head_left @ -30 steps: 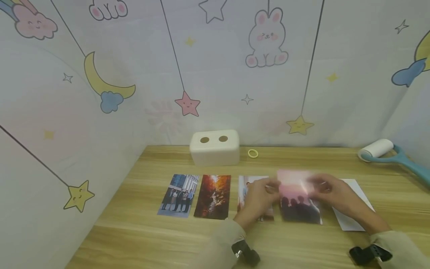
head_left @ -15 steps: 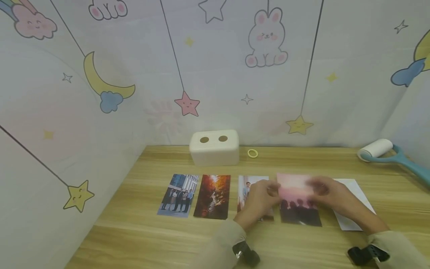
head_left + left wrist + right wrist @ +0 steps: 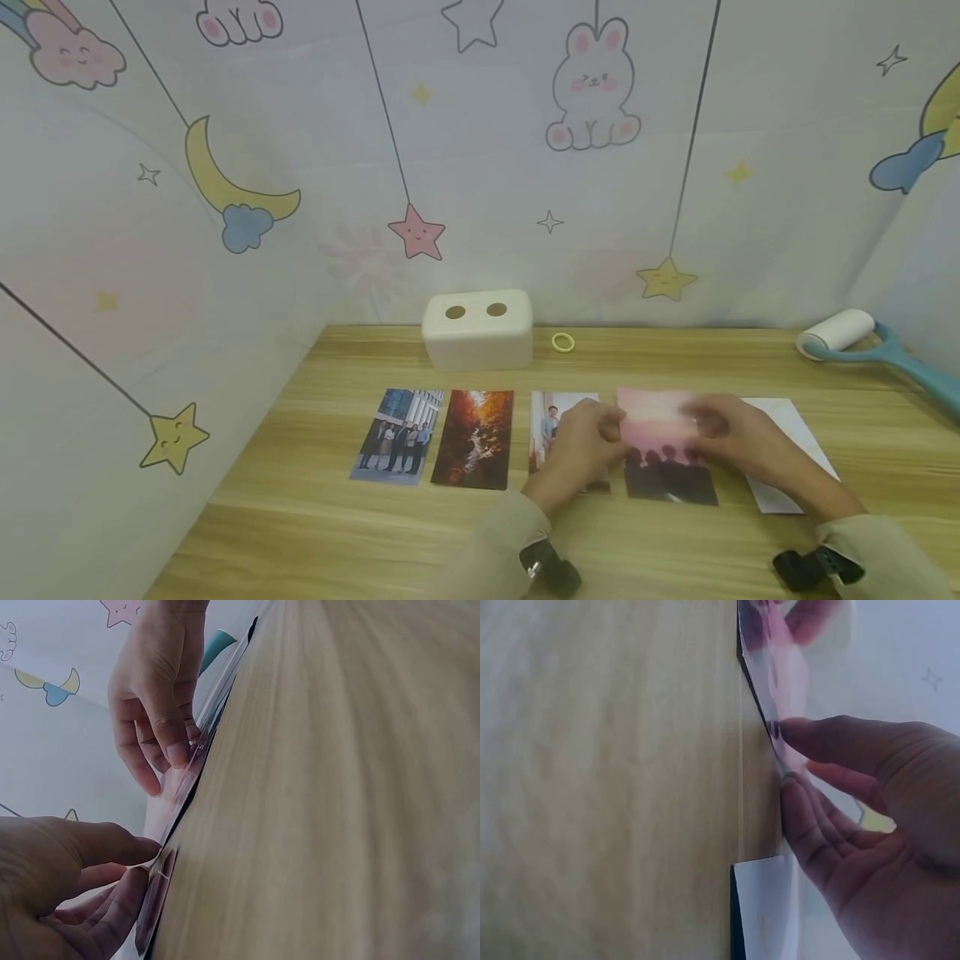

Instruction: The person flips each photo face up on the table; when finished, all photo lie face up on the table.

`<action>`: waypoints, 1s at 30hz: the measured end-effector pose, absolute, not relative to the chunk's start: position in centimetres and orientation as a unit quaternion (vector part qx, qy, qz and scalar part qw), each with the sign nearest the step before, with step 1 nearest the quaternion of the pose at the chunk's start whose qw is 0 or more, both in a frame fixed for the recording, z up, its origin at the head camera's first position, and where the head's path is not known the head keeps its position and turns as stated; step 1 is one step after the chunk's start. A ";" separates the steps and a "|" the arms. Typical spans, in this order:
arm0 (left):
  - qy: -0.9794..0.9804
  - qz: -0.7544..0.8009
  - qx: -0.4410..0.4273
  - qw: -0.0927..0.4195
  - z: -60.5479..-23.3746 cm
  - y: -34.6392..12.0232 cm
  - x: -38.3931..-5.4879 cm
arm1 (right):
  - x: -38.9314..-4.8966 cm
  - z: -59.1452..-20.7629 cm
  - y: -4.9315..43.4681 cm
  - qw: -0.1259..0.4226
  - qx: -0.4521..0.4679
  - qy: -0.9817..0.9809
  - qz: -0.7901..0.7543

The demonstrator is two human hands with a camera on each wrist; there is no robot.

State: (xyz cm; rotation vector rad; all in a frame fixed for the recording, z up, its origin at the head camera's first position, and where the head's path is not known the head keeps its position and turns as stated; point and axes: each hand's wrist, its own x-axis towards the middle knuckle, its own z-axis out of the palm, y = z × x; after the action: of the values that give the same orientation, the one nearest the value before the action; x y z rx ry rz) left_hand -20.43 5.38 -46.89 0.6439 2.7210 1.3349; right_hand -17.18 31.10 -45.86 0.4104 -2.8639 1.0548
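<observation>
A pink sunset photo print (image 3: pixel 662 417) with dark silhouetted figures lies at or just above the wooden table. My left hand (image 3: pixel 581 442) pinches its left edge between thumb and finger, seen closely in the left wrist view. At the opposite edge, my right hand (image 3: pixel 885 795) has its thumb on the print's face and its fingers at the rim. Below my left hand is a partly covered photo print of people (image 3: pixel 547 412). A white card (image 3: pixel 787 425) lies partly beneath my right forearm.
Further left lie an autumn forest photo (image 3: pixel 474 437) and a group photo (image 3: pixel 399 435). Behind them stands a white box with two holes (image 3: pixel 477 333), beside a small yellow ring (image 3: pixel 563 342). A blue-handled lint roller (image 3: pixel 843 332) lies at the back right.
The sunset print was raised and tilted a second ago, with glare on it. It has come down flatter, in line with the other photos. Both hands stay at its edges.
</observation>
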 end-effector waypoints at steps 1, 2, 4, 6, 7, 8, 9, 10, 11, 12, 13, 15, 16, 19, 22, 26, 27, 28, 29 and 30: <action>0.881 0.424 0.210 0.019 -46.9 5.4 -20.4 | -17.2 -45.9 31.1 0.033 0.136 -0.929 0.343; 0.883 0.418 0.212 0.017 -46.8 5.4 -20.4 | -17.2 -45.9 31.1 0.036 0.137 -0.929 0.341; 0.886 0.410 0.215 0.015 -46.7 5.4 -20.4 | -17.2 -45.9 31.1 0.041 0.137 -0.931 0.337; 0.885 0.411 0.219 0.012 -46.7 5.4 -20.4 | -17.3 -46.0 31.0 0.044 0.137 -0.933 0.331; 0.884 0.413 0.219 0.013 -46.6 5.4 -20.4 | -17.3 -46.0 31.0 0.046 0.137 -0.934 0.327; 0.883 0.416 0.218 0.015 -46.6 5.3 -20.4 | -17.3 -45.9 31.0 0.047 0.136 -0.935 0.325; 0.881 0.419 0.218 0.017 -46.6 5.3 -20.4 | -17.3 -45.9 30.9 0.048 0.136 -0.935 0.324; 0.880 0.422 0.217 0.017 -46.6 5.3 -20.4 | -17.3 -45.9 30.9 0.050 0.137 -0.936 0.321; 0.879 0.423 0.217 0.018 -46.6 5.3 -20.3 | -17.3 -45.9 30.9 0.051 0.137 -0.936 0.319; 0.878 0.426 0.215 0.021 -46.6 5.3 -20.3 | -17.3 -45.9 30.9 0.052 0.138 -0.937 0.318; 0.878 0.428 0.214 0.023 -46.6 5.3 -20.3 | -17.3 -45.8 30.9 0.053 0.138 -0.937 0.317; 0.876 0.431 0.214 0.023 -46.6 5.3 -20.3 | -17.3 -45.8 31.0 0.054 0.136 -0.938 0.316; 0.876 0.431 0.214 0.023 -46.6 5.3 -20.3 | -17.2 -45.8 31.0 0.054 0.136 -0.938 0.315; 0.874 0.434 0.216 0.023 -46.6 5.3 -20.3 | -17.3 -45.8 31.0 0.056 0.139 -0.937 0.315; 0.873 0.436 0.216 0.027 -46.6 5.3 -20.3 | -17.3 -45.9 31.1 0.056 0.146 -0.934 0.320; 0.879 0.422 0.220 0.026 -46.6 5.2 -20.2 | -17.3 -46.0 31.1 0.055 0.145 -0.933 0.323; 0.881 0.417 0.223 0.023 -46.6 5.2 -20.2 | -17.2 -46.0 31.1 0.057 0.144 -0.934 0.322; 0.882 0.413 0.225 0.021 -46.6 5.2 -20.2 | -17.2 -46.0 31.1 0.059 0.142 -0.935 0.320; 0.883 0.409 0.228 0.019 -46.6 5.2 -20.3 | -17.1 -46.0 31.0 0.059 0.139 -0.935 0.320; 0.884 0.407 0.231 0.016 -46.6 5.2 -20.2 | -17.1 -46.0 31.0 0.059 0.137 -0.936 0.319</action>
State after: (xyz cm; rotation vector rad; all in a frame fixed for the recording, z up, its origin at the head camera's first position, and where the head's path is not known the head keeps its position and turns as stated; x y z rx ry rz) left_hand -20.23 5.20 -46.64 0.7178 2.7478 1.2648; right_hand -17.10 30.97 -46.03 0.4135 -2.8350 0.9658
